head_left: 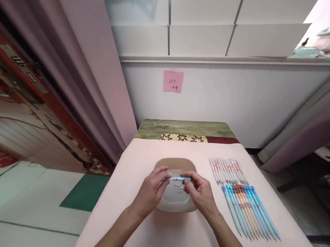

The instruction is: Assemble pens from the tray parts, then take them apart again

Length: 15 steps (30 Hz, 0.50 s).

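Over a pale plastic basin [173, 208], my left hand [150, 188] and my right hand [202, 194] hold a slim blue and lilac pen [178, 179] level between them. The left fingertips pinch its pale end. My right thumb and fingers grip the bright blue end. Fingers cover parts of both ends, so its full length is hidden. Several small white pieces [179, 187] lie at the bottom of the basin, too small to identify.
To the right lies a row of blue and beige pens [249, 212]. Behind it is a row of thin, clear-and-red sticks [228, 171]. A pink cloth [119, 210] covers most of the table. A pink note [173, 81] is stuck on the wall ahead.
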### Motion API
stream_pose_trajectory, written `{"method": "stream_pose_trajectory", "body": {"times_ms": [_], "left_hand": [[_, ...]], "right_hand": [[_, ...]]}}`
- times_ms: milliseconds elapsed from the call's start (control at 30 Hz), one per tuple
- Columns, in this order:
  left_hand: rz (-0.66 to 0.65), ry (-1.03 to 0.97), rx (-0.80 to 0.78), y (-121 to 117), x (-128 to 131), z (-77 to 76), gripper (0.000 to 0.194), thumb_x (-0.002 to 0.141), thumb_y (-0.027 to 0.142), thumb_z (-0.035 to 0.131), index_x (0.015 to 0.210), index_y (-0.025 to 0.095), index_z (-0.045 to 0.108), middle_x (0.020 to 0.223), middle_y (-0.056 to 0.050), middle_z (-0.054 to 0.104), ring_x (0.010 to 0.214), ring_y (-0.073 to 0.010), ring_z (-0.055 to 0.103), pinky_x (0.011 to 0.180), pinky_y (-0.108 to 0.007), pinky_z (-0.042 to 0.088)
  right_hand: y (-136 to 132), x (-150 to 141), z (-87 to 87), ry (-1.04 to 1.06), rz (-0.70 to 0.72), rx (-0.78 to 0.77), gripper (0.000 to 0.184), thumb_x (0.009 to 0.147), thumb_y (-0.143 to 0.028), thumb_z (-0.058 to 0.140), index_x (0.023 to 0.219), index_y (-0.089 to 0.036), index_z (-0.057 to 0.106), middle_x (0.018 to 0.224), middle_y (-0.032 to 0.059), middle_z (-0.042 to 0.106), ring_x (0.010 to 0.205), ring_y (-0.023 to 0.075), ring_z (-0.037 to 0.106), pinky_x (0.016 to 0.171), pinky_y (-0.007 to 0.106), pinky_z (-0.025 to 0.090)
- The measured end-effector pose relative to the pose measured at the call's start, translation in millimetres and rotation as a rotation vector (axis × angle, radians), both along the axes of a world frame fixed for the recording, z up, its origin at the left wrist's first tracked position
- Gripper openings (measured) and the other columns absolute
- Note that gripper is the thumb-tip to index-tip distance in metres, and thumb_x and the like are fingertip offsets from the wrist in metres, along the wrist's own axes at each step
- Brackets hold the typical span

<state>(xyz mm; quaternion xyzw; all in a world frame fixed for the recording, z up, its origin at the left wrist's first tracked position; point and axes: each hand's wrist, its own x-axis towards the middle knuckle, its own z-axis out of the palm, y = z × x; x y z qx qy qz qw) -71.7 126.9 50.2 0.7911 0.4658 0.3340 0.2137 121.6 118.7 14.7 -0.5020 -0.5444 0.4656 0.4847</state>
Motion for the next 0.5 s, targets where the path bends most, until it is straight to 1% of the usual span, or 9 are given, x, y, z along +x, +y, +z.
{"method": "stream_pose_trajectory", "body": {"times_ms": [100, 267, 333, 400, 500], "left_hand": [[-0.022, 0.010, 0.024, 2.8, 0.0, 2.5, 0.020, 0.088, 0.018, 0.049, 0.096, 0.023, 0.067, 0.113, -0.009, 0.065, 0.107, -0.0217, 0.060, 0.089, -0.036, 0.050], [-0.049, 0.026, 0.024, 4.0, 0.3, 4.4, 0.021, 0.090, 0.021, 0.050, 0.101, 0.026, 0.067, 0.090, -0.004, 0.070, 0.086, -0.0187, 0.062, 0.077, -0.032, 0.050], [-0.037, 0.020, 0.028, 3.8, 0.9, 3.7, 0.020, 0.090, 0.020, 0.051, 0.101, 0.025, 0.067, 0.090, -0.004, 0.070, 0.084, -0.0184, 0.062, 0.076, -0.031, 0.049], [-0.021, 0.021, 0.024, 3.5, 2.0, 3.8, 0.020, 0.088, 0.019, 0.052, 0.102, 0.024, 0.065, 0.093, -0.004, 0.070, 0.087, -0.0189, 0.062, 0.077, -0.032, 0.049], [0.007, 0.035, -0.018, 2.8, 3.8, 6.5, 0.017, 0.087, 0.017, 0.053, 0.100, 0.023, 0.063, 0.094, -0.004, 0.069, 0.088, -0.0192, 0.062, 0.077, -0.031, 0.048]], "right_hand": [[-0.3, 1.3, 4.1, -0.088, 0.000, 0.062, 0.023, 0.083, -0.033, 0.056, 0.095, -0.018, 0.069, 0.062, 0.0007, 0.062, 0.056, 0.0142, 0.059, 0.054, 0.023, 0.047], [-0.8, 2.0, 7.6, -0.086, 0.000, 0.078, 0.022, 0.084, -0.032, 0.056, 0.096, -0.019, 0.068, 0.065, 0.0009, 0.064, 0.058, 0.0148, 0.061, 0.055, 0.023, 0.048], [-1.2, 1.8, 8.7, -0.100, 0.000, 0.086, 0.021, 0.085, -0.032, 0.056, 0.096, -0.020, 0.068, 0.067, 0.0014, 0.065, 0.058, 0.0147, 0.061, 0.056, 0.023, 0.048], [-1.3, 1.2, 10.0, -0.119, 0.001, 0.096, 0.020, 0.085, -0.032, 0.056, 0.096, -0.020, 0.068, 0.070, 0.0023, 0.066, 0.059, 0.0148, 0.062, 0.056, 0.024, 0.048], [-0.5, 0.2, 9.9, -0.133, -0.013, 0.091, 0.020, 0.084, -0.033, 0.058, 0.095, -0.020, 0.068, 0.071, 0.0026, 0.066, 0.058, 0.0147, 0.060, 0.055, 0.024, 0.048]]}}
